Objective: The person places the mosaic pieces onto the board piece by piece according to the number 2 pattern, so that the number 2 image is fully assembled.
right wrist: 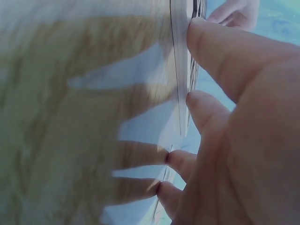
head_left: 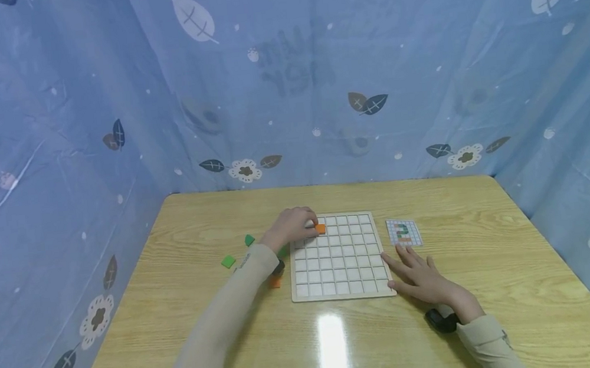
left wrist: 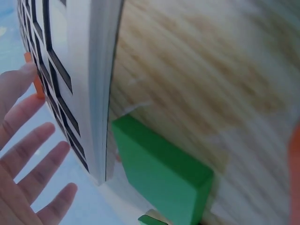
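A white grid board (head_left: 342, 297) with a pale wooden rim lies on the table. Over its far left part, my left hand (head_left: 291, 226) pinches a small orange square tile (head_left: 320, 229) between thumb and index finger. The left wrist view has that orange tile (left wrist: 38, 85) at the fingertips, with the other fingers spread. My right hand (head_left: 422, 278) rests at the board's right edge, fingers spread and thumb at the rim. Its fingertips reach toward a printed pattern card (head_left: 412, 238), which shows a green and orange figure on a grid.
Left of the board lie a light green square tile (head_left: 228, 262), a dark green piece (head_left: 249, 240) and an orange piece (head_left: 275, 283) partly under the left forearm. A thick green tile (left wrist: 159, 164) sits beside the board's edge. Blue patterned curtains (head_left: 316, 75) surround the wooden table (head_left: 268, 352).
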`<action>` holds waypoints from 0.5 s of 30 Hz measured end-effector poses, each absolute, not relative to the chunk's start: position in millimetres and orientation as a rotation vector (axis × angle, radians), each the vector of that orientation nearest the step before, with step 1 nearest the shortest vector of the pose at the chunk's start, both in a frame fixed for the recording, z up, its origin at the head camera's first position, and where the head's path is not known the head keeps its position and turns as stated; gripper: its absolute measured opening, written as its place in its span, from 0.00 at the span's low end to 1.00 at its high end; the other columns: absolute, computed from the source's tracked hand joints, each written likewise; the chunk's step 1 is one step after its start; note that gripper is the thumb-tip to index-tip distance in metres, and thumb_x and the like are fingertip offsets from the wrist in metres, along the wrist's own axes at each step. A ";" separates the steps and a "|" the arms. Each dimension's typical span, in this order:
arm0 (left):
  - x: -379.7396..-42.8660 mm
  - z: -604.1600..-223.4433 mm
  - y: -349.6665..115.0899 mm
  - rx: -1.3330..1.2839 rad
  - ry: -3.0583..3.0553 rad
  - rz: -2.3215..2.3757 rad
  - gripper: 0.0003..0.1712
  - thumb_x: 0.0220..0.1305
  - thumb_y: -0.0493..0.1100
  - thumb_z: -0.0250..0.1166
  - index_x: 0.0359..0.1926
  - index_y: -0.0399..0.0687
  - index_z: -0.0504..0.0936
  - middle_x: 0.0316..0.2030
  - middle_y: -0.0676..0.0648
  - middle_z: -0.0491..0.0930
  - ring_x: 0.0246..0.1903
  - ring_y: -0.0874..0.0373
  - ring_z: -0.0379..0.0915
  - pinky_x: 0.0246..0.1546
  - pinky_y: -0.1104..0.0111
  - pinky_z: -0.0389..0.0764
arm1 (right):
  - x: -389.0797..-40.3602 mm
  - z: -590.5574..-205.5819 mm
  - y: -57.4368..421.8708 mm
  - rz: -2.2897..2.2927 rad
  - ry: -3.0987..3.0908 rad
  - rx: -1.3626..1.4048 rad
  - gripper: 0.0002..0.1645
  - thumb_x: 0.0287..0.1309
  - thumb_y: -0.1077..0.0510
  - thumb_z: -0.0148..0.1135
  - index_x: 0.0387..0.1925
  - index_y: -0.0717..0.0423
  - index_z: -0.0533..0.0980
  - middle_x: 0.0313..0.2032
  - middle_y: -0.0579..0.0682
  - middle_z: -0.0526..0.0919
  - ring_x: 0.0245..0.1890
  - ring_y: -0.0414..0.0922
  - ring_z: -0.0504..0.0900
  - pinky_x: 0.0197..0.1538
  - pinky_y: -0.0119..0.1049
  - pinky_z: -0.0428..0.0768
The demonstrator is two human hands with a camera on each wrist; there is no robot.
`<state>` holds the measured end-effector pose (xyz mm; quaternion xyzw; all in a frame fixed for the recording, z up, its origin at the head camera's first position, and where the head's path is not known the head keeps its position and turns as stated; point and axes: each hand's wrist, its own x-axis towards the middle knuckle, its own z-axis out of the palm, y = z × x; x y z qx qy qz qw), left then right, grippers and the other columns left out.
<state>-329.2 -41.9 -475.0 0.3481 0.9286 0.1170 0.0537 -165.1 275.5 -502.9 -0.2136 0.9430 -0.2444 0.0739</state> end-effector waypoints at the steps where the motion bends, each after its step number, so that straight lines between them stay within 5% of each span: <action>1: -329.1 -475.1 -41.9 1.055 2.823 0.352 0.15 0.60 0.54 0.62 0.44 0.55 0.82 0.51 0.52 0.77 0.49 0.57 0.74 0.49 0.62 0.75 | -165.1 -502.8 275.3 -0.736 2.828 -0.642 0.37 0.63 0.46 0.53 0.70 0.50 0.55 0.69 0.68 0.45 0.67 0.70 0.40 0.55 0.77 0.37; 15: -330.9 -480.3 -42.1 1.046 2.847 0.344 0.16 0.60 0.56 0.62 0.45 0.57 0.82 0.53 0.53 0.76 0.51 0.57 0.73 0.50 0.61 0.75 | -168.2 -499.9 279.0 -0.762 2.806 -0.687 0.38 0.62 0.46 0.54 0.70 0.50 0.55 0.69 0.69 0.44 0.67 0.71 0.39 0.57 0.74 0.33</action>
